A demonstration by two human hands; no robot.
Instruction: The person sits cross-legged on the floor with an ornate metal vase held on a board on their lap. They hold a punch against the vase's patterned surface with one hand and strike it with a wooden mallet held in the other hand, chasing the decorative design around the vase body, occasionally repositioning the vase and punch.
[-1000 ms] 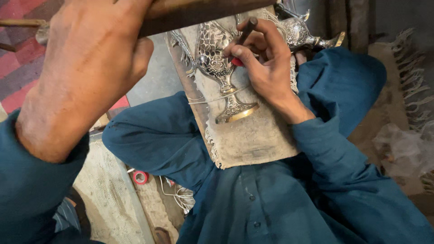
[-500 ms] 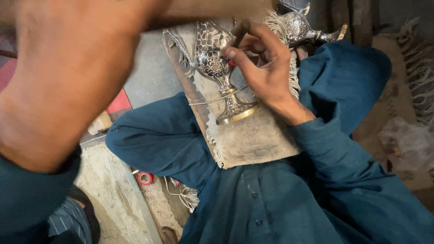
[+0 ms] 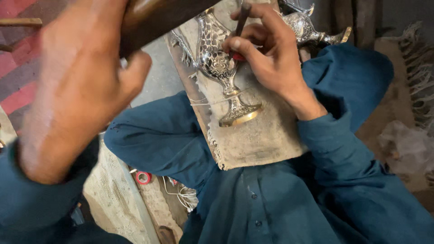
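Silver engraved goblet lies on a board, frame center-top. Right hand pinches a chisel w/ tip on it; left hand grips a wooden mallet, raised upper left.

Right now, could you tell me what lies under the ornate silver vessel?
The silver vessel lies on a worn, greyish slab resting across the lap in blue clothing. The right hand with its thin tool covers the slab's upper part; what lies beneath the slab is hidden.
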